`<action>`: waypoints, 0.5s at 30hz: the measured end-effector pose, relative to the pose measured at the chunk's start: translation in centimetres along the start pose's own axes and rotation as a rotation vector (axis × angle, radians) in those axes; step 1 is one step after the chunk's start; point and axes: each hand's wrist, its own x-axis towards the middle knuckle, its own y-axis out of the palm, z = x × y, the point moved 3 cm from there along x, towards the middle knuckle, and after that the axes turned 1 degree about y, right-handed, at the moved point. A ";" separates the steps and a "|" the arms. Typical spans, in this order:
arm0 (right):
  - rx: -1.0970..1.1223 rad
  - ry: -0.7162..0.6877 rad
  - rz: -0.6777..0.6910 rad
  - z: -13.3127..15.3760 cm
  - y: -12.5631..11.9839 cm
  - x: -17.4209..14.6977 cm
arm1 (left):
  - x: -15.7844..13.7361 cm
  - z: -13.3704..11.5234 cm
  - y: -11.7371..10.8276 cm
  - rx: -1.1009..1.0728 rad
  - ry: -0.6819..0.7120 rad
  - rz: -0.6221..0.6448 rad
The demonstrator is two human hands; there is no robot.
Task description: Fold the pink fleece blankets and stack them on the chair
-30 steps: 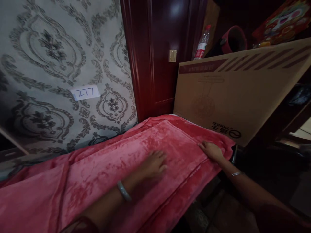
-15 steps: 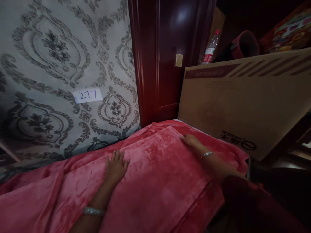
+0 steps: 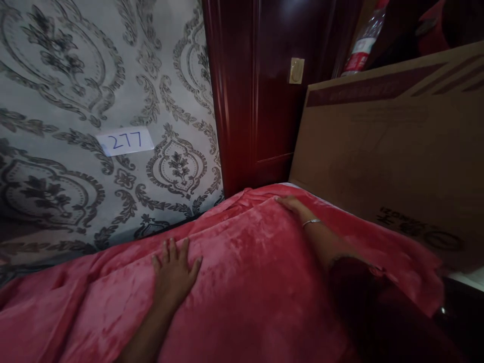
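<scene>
A plush pink-red blanket (image 3: 234, 272) lies folded in layers across the lower part of the view. My left hand (image 3: 172, 272) rests palm down on its upper layer, fingers spread, holding nothing. Farther off to the right, my right hand (image 3: 293, 204) lies at the far corner of that layer. Its fingers stretch leftward over the folded edge and touch the fabric; their undersides are hidden. A thin silver bangle circles my right wrist, below which a dark red sleeve covers the arm.
Patterned grey wallpaper (image 3: 181, 166) bears a paper label (image 3: 126, 141) reading 277. Beside it stands a dark red wooden panel (image 3: 238, 101) with a small plate (image 3: 297, 70). A large cardboard box (image 3: 378, 141) borders the bed at right, and a plastic bottle (image 3: 359, 55) stands behind its top edge.
My right hand has shifted to the blanket layer's far corner. My left hand has spread its fingers wider and moved slightly left. The view has come closer and turned.
</scene>
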 end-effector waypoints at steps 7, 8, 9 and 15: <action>-0.092 0.150 -0.010 -0.3 2.1 -0.7 | 0.2 0.2 0.8 0.028 -0.033 0.096; -0.100 0.157 -0.007 -0.4 2.2 -0.9 | 0.3 0.2 0.8 0.031 -0.037 0.102; -0.106 0.162 -0.003 -0.4 2.2 -1.0 | 0.3 0.2 0.8 0.035 -0.039 0.110; -0.114 0.179 0.049 0.5 1.8 -1.2 | 0.2 0.1 0.8 0.084 -0.046 0.130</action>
